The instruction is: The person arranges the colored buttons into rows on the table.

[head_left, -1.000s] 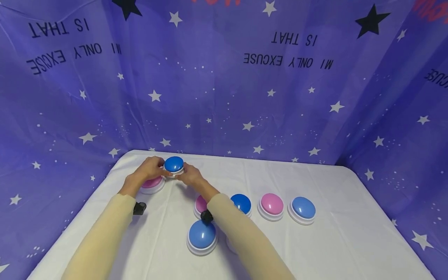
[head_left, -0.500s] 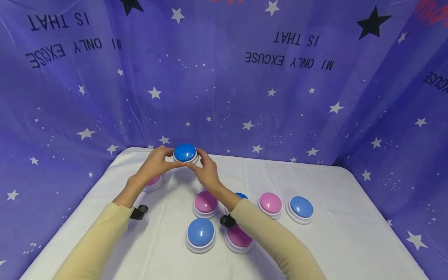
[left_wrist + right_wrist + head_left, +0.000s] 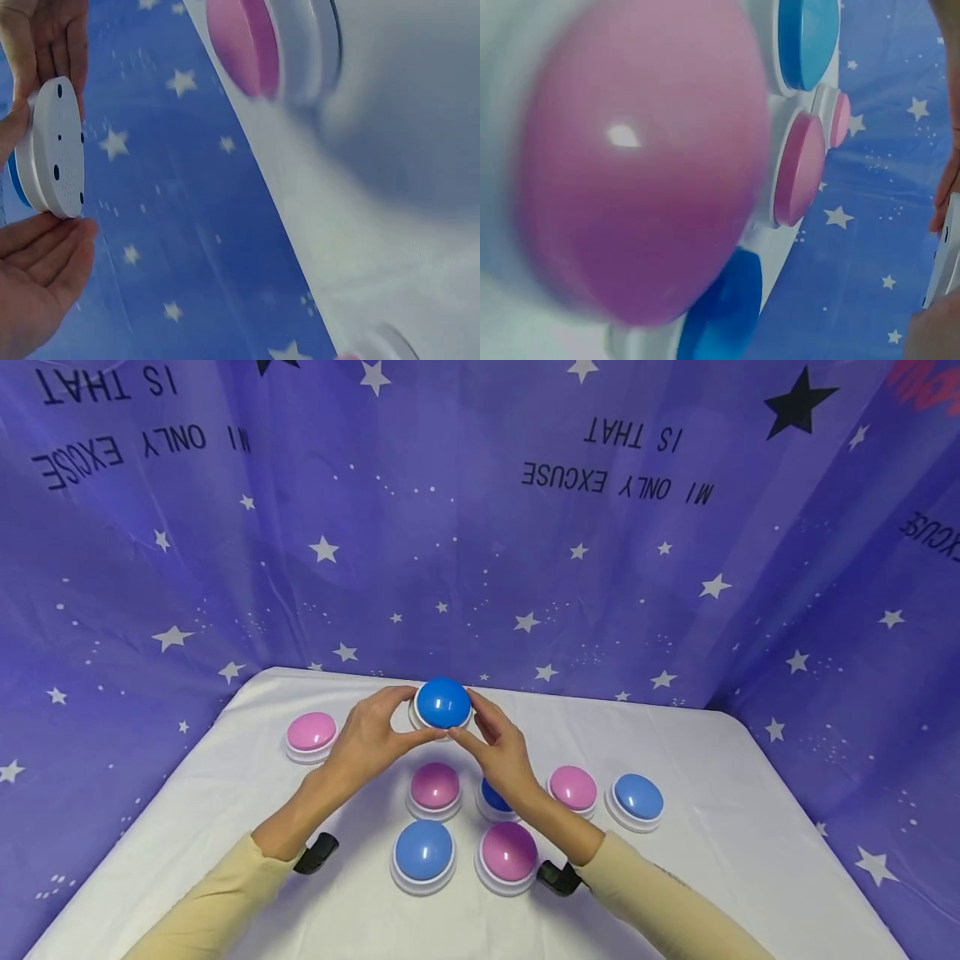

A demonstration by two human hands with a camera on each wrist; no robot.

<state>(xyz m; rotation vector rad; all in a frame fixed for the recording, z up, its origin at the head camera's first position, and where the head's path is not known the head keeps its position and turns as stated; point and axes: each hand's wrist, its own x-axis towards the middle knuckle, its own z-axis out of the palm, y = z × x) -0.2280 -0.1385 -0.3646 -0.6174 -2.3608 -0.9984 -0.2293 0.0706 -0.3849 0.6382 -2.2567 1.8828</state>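
Observation:
A dark blue domed push button (image 3: 444, 702) with a white round base is held up between both hands, above the table's far part. My left hand (image 3: 371, 735) grips its left side, thumb at the near edge. The right hand (image 3: 501, 747) grips the right side the same way, the two thumbs almost meeting. The left wrist view shows the white underside of the button's base (image 3: 61, 150), with small dark feet and a patch of tiny holes. Below the right hand, another dark blue button (image 3: 495, 797) is partly hidden.
On the white tablecloth (image 3: 337, 902) stand pink buttons (image 3: 311, 732) at far left, (image 3: 435, 786) in the middle, a pink one (image 3: 573, 788) and light blue one (image 3: 638, 796) to the right. Nearer are a light blue button (image 3: 423, 850) and a magenta button (image 3: 509, 852). A starry purple curtain (image 3: 480, 527) hangs behind.
Both hands have lifted the dark blue button off the back left and carried it to the right and closer. The far-left pink button, partly covered before, now shows fully.

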